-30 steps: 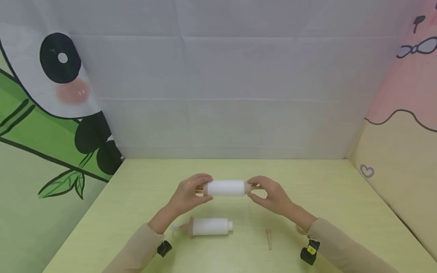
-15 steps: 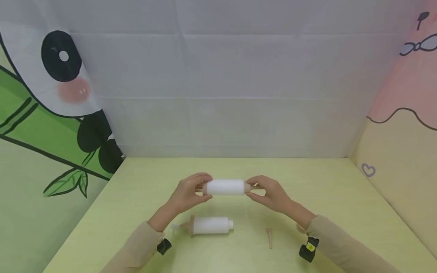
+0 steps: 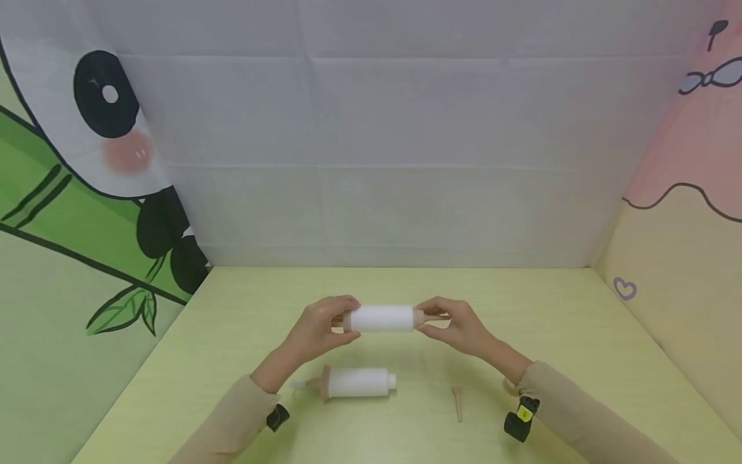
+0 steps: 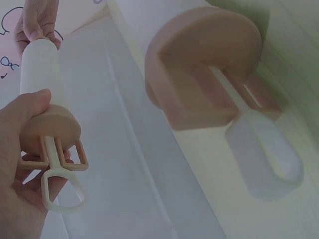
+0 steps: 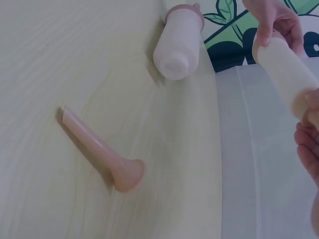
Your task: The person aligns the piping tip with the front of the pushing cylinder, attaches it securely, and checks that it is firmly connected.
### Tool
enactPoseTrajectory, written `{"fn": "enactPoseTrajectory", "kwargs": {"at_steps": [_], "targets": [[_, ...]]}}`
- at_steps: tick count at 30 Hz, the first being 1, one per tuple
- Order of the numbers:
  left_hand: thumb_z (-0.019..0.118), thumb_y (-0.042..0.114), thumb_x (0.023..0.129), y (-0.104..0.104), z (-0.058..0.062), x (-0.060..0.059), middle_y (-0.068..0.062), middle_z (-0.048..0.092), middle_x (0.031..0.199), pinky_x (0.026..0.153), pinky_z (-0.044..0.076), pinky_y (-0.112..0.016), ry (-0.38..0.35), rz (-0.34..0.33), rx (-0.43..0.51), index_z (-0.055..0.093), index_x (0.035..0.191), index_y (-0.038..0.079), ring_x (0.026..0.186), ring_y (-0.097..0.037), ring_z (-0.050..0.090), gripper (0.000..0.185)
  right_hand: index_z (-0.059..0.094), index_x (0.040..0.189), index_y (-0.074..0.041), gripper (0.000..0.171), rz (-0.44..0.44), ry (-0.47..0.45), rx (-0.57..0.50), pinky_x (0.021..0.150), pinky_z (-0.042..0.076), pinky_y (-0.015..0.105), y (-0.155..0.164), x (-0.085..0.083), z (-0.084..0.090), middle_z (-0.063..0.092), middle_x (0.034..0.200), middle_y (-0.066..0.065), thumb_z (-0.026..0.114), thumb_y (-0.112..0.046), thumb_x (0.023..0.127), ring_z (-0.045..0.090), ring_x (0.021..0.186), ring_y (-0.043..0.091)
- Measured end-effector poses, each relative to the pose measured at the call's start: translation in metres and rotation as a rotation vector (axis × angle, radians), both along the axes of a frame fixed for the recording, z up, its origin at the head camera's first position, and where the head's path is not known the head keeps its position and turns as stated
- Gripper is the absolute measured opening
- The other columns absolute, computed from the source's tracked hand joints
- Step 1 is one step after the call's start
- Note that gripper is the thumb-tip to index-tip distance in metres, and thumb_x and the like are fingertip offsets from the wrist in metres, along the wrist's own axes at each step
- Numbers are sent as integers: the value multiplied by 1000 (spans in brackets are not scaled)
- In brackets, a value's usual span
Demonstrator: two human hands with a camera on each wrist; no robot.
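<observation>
1. Head view: white tube (image 3: 382, 318) level above the table (image 3: 580, 335); left hand (image 3: 321, 328) and right hand (image 3: 455, 325) pinch its ends.
2. Left wrist view: thumb (image 4: 31, 102) on the pink cap (image 4: 50, 130).
3. Right wrist view: right fingers (image 5: 308, 149) apparently curled at the tube's near end; loose nozzle (image 5: 99, 150) lies below.

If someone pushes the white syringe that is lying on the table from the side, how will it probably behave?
The white syringe lies on its side and its barrel is round, so it would probably roll. Its wider tan flange may make it curve instead of going straight. It looks like hollow plastic, likely light and stiff. The small tan nozzle lies apart from it, to its right.
</observation>
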State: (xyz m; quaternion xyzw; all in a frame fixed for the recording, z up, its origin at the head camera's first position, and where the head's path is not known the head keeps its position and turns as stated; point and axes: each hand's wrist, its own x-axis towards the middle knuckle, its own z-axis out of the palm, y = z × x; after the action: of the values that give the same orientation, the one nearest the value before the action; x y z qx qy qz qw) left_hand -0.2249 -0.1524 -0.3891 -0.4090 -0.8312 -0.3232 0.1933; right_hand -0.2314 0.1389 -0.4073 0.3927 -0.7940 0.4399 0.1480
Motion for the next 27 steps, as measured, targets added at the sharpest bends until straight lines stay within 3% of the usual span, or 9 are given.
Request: {"fn": "enactPoseTrajectory", "kwargs": {"at_steps": [4,8,13,19,27], "targets": [[78,2,66,0,1,-4,-10,61,102,67,52,-15,-18,7,-12,58,102,3,85,-20,63,40,62,102,-3,26,-18,-51,-4,73,54,41,-5,7,11,66,94,10,69,0,77,63,87,24],[77,1,67,-2,1,-10,-9,60,101,68,51,-14,-83,9,-16,57,103,3,84,-19,63,41,60,102,1,26,-31,-97,-5,75,53,43,-9,14,24,64,95,14,68,1,78,60,89,28],[77,1,68,-5,1,-18,-10,59,103,69,52,-16,-140,26,-24,57,105,3,86,-21,63,42,56,109,5,34,-68,-138,21,74,52,46,-6,14,27,63,99,18,68,1,77,59,93,33],[77,1,69,-9,-6,-32,-9,59,103,72,53,-19,-174,106,-46,57,104,4,89,-22,62,41,55,113,2,37,-113,-163,25,75,50,49,10,5,19,61,104,20,67,0,79,57,95,36],[77,3,69,-15,-16,-46,-10,59,104,72,53,-22,-233,190,-78,58,105,2,88,-24,63,41,56,116,-9,37,-129,-188,47,78,51,41,34,-20,-13,61,110,8,68,-17,82,57,100,25]]}}
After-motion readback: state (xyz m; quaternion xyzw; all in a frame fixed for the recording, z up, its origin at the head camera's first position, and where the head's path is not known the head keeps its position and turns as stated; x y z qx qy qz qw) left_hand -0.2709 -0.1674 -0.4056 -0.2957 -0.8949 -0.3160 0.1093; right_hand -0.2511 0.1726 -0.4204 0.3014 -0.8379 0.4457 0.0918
